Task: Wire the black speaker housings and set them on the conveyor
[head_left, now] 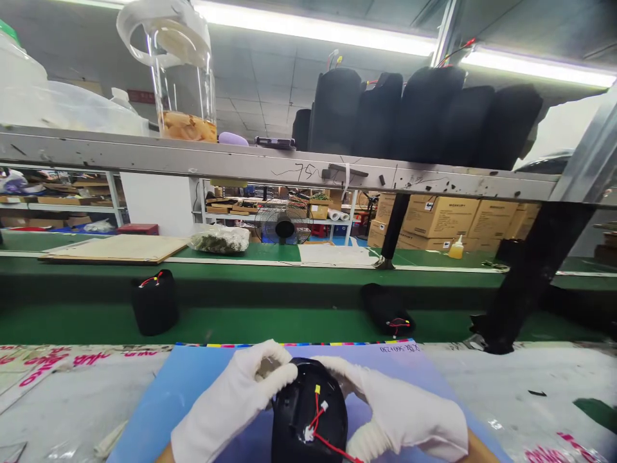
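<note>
Between my two white-gloved hands stands a black rounded casing (295, 421) with a shiny black top. Red wires (315, 421) with small yellow and white connectors lie on that top. My left hand (250, 392) holds the upper left rim, its thumb and fingers curled around the edge. On the other side, my right hand (380, 405) has its fingers wrapped on the right side of the casing, with some fingertips hidden behind it. Under both hands is a blue sheet (168, 386) on the bench.
On the green conveyor (270, 308) are a black casing (155, 305) at left and another (386, 310) at right. A metal shelf (231, 161) above carries a glass jar (187, 83) and several black casings (429, 116). A dark post (525, 283) rises at right.
</note>
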`<action>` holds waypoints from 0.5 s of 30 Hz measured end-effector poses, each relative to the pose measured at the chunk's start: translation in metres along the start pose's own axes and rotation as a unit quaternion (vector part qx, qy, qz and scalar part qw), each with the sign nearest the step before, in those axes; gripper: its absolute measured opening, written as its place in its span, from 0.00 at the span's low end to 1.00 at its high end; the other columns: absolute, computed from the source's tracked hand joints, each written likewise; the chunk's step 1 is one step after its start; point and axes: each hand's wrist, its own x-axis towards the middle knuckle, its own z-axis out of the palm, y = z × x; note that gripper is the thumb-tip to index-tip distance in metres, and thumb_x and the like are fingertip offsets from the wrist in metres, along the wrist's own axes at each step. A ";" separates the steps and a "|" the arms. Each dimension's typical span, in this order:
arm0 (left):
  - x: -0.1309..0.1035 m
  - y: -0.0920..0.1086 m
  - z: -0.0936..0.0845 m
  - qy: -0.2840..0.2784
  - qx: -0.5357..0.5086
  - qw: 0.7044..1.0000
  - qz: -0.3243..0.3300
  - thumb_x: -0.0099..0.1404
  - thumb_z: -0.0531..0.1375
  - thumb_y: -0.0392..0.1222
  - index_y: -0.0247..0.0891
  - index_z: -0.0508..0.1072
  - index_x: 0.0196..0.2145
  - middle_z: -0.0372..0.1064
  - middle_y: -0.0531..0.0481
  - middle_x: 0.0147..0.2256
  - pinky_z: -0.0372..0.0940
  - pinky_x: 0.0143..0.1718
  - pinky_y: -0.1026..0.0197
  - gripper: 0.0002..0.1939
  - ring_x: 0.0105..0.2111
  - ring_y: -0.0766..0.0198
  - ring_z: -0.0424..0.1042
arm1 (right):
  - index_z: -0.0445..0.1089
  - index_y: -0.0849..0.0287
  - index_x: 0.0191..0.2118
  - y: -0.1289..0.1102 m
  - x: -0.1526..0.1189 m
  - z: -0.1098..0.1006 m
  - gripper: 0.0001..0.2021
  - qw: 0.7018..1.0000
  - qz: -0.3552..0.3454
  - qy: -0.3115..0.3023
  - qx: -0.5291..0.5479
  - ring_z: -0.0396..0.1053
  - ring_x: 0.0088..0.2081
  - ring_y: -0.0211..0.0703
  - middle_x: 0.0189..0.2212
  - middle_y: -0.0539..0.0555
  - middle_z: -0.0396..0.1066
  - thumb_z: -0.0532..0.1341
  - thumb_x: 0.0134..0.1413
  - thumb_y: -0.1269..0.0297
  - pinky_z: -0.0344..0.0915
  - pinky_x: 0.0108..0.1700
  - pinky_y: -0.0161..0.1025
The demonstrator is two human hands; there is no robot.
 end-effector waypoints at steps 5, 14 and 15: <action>0.000 0.009 -0.018 0.027 -0.016 0.999 -0.018 0.69 0.52 0.55 0.38 0.73 0.35 0.66 0.55 0.28 0.62 0.28 0.63 0.19 0.24 0.67 0.64 | 0.70 0.53 0.52 0.015 0.000 -0.008 0.23 0.987 -0.037 0.109 0.113 0.70 0.42 0.45 0.42 0.52 0.73 0.70 0.49 0.58 0.62 0.47 0.43; 0.002 0.002 -0.004 -0.106 0.066 0.991 0.047 0.72 0.51 0.52 0.45 0.76 0.43 0.72 0.55 0.41 0.60 0.50 0.63 0.16 0.45 0.62 0.68 | 0.69 0.61 0.35 0.003 0.028 0.012 0.12 0.985 -0.005 0.166 0.047 0.61 0.25 0.34 0.26 0.47 0.65 0.66 0.49 0.58 0.58 0.29 0.33; 0.003 0.002 -0.003 -0.105 0.078 0.989 0.064 0.72 0.51 0.51 0.46 0.76 0.44 0.72 0.55 0.42 0.59 0.51 0.64 0.16 0.46 0.63 0.68 | 0.68 0.60 0.35 0.003 0.029 0.015 0.13 0.985 -0.006 0.169 0.038 0.60 0.25 0.33 0.25 0.46 0.64 0.66 0.49 0.57 0.57 0.28 0.33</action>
